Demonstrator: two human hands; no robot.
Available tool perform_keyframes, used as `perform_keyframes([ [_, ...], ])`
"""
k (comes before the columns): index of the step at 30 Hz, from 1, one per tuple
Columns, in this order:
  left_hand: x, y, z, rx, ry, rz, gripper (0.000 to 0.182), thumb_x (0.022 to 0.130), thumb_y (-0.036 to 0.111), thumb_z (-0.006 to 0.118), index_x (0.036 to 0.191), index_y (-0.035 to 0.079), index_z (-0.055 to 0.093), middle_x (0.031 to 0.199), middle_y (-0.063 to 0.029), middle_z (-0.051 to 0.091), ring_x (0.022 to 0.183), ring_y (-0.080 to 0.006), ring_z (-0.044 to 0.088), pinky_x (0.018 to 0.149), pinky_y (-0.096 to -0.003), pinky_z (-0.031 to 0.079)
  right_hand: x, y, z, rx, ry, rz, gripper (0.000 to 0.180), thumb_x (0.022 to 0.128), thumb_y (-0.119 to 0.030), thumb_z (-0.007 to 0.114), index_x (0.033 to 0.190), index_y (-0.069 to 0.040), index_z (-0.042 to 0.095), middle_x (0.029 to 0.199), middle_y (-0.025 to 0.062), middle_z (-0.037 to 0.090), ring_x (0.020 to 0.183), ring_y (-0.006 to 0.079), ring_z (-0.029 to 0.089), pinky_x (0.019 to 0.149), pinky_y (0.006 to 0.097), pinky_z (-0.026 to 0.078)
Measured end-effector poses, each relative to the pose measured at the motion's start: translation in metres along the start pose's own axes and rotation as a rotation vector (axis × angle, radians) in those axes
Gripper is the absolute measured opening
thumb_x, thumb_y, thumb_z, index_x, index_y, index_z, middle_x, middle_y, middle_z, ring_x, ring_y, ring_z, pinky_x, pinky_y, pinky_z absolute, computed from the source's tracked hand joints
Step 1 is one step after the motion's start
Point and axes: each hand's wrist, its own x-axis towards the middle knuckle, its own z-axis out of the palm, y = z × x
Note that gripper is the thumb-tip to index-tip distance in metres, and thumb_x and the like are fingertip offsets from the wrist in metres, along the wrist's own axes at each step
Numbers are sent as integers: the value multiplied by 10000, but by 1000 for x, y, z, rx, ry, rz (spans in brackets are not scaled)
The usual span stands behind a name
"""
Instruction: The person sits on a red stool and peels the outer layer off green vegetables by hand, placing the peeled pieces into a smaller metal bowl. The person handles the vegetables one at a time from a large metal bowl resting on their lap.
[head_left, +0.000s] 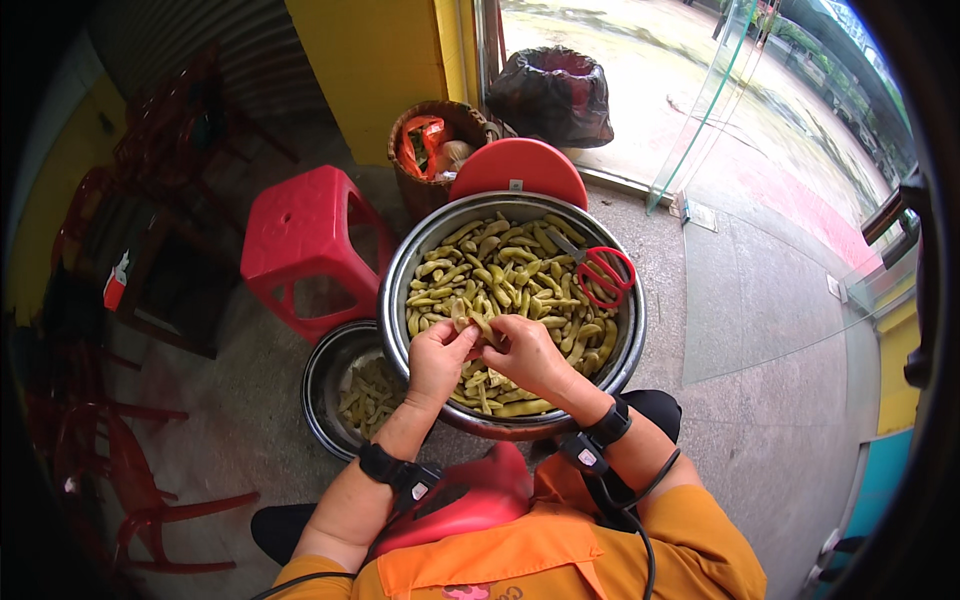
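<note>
A large steel basin (394, 330) full of yellow-green pickled pepper pods (517, 262) stands before me. Over its near half, my left hand (442, 356) pinches a pale pod (460, 315) between thumb and fingers. Close beside it, my right hand (525, 352) grips a greenish pod (484, 328); the fingertips of both hands almost meet. Scissors with red handles (606, 276) lie on the pods at the basin's right side, blades towards the upper left. A smaller steel bowl (309, 394) with pale pod pieces (367, 397) sits on the floor at the lower left.
A red plastic stool (292, 225) stands left of the basin. Behind are a round red lid (525, 169), a wicker basket (420, 187) with bags and a black-lined bin (555, 97). A glass door (701, 112) is at the right, red chairs (142, 480) at the left.
</note>
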Motion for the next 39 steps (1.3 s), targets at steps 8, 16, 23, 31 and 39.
perform_keyframes([
  [8,-4,1,3,152,21,67,141,891,53,584,984,-42,629,900,-77,658,769,-130,638,698,-255,550,-1,-9,-5,11,-3,23,179,705,-141,646,704,13,554,661,175,573,636,373,582,574,418,469],
  [16,-5,7,7,253,42,79,119,874,54,606,937,-42,637,849,-55,658,728,-113,629,673,-245,545,-2,-11,-4,1,32,38,166,696,-115,639,678,27,554,652,198,564,626,381,574,569,423,467],
  [23,-5,9,6,112,53,27,111,866,42,609,929,-44,641,865,-71,662,746,-126,639,680,-254,554,-1,-7,2,23,50,36,149,693,-108,632,689,26,567,649,202,564,617,382,571,566,421,468],
  [31,-1,5,2,30,72,-47,125,859,20,600,963,-41,636,923,-92,657,789,-152,646,713,-274,561,1,-10,0,272,-6,244,155,738,-54,604,850,47,644,626,112,613,555,150,605,517,275,477],
  [39,-2,7,2,-45,59,-70,138,864,32,596,987,-16,637,939,-79,657,796,-148,650,718,-255,558,5,-8,-4,461,-43,428,192,772,-70,594,909,47,659,645,53,635,572,97,620,521,228,484],
])
